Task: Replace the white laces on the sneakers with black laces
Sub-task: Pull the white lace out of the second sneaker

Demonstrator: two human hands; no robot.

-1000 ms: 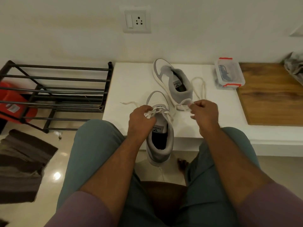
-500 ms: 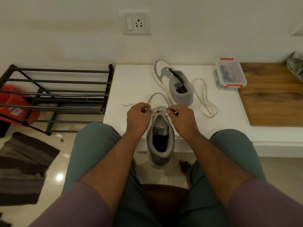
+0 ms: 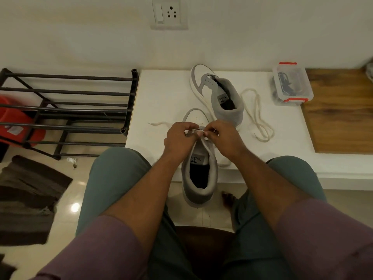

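A grey and white sneaker (image 3: 198, 176) hangs over the front edge of the white platform (image 3: 161, 102), heel toward me. My left hand (image 3: 178, 138) and my right hand (image 3: 222, 136) meet over its eyelets, and each pinches the white lace there. One end of that lace (image 3: 158, 123) trails left on the platform. The second sneaker (image 3: 222, 93) lies behind with no lace in it. Its pulled-out white lace (image 3: 258, 118) lies loose to its right. A clear box with red clips (image 3: 290, 85) holds dark laces.
A black metal shoe rack (image 3: 66, 110) stands left of the platform, with a red object (image 3: 14, 122) behind it. A wooden board (image 3: 341, 112) covers the platform's right part. A dark mat (image 3: 26, 197) lies on the floor at left. My knees frame the near sneaker.
My right hand has let the loose lace fall onto the platform and come left to the near sneaker. Both hands now meet over its eyelets.
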